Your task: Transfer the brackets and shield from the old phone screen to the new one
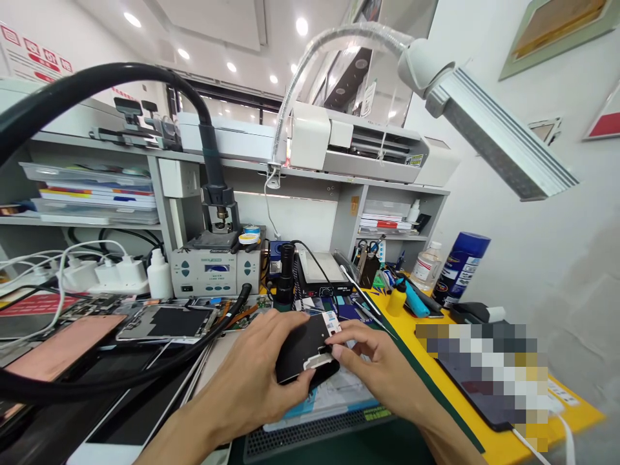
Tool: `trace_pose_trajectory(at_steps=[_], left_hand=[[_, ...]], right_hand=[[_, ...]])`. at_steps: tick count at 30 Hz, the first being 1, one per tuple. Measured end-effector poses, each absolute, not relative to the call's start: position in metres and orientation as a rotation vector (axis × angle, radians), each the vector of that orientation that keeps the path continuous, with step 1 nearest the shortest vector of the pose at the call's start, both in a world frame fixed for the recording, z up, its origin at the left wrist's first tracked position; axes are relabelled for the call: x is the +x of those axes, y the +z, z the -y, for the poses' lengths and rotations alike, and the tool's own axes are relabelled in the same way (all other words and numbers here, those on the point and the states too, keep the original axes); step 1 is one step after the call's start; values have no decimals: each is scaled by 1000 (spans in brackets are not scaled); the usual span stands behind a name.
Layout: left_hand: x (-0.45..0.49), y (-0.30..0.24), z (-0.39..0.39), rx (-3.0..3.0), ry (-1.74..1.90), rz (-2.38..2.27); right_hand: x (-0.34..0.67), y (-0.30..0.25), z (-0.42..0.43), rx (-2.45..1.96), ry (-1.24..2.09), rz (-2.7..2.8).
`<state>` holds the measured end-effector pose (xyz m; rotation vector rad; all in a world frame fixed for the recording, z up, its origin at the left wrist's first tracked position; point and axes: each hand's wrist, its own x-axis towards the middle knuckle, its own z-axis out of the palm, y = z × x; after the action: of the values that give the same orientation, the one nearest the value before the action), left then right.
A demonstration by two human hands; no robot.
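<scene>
You hold the black device near the middle of the scene, above a blue-and-white sheet, with your left hand clasping it: thumb on the near edge, fingers over the far edge. Your right hand has thumb and forefinger pinching a small dark part at the device's right side, just beside a white piece along its near right edge; the other fingers are bent. Your freest room lies near, over the dark green mat between your forearms, where a grey perforated border runs below the sheet, and along the green strip right of your right forearm. Farther right, on the yellow worktop, a dark panel takes up the near part, its screen partly blurred out. On the left, a thick black hose crosses over a white-framed phone and limits your left side. Far side, a black upright cylinder and a flat-topped box stand beyond your fingers, with a grey station to their left; far right, a yellow bottle and a blue can stand upright, while a lamp hangs high on the right
</scene>
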<state>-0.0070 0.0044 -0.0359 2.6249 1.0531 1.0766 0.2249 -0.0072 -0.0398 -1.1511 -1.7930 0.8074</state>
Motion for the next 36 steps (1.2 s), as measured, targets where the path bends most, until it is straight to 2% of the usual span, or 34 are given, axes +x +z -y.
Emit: trace_pose_trajectory(at_steps=[12, 23, 36], left_hand=[[-6, -37, -7, 2682, 1080, -1055], [-5, -35, -5, 2740, 1120, -1025], [-6, -39, -5, 2856, 1130, -969]], right_hand=[[229, -49, 0, -1193, 893, 1606], [225, -44, 5, -1200, 879, 1681], [221, -32, 16, -1254, 695, 1823]])
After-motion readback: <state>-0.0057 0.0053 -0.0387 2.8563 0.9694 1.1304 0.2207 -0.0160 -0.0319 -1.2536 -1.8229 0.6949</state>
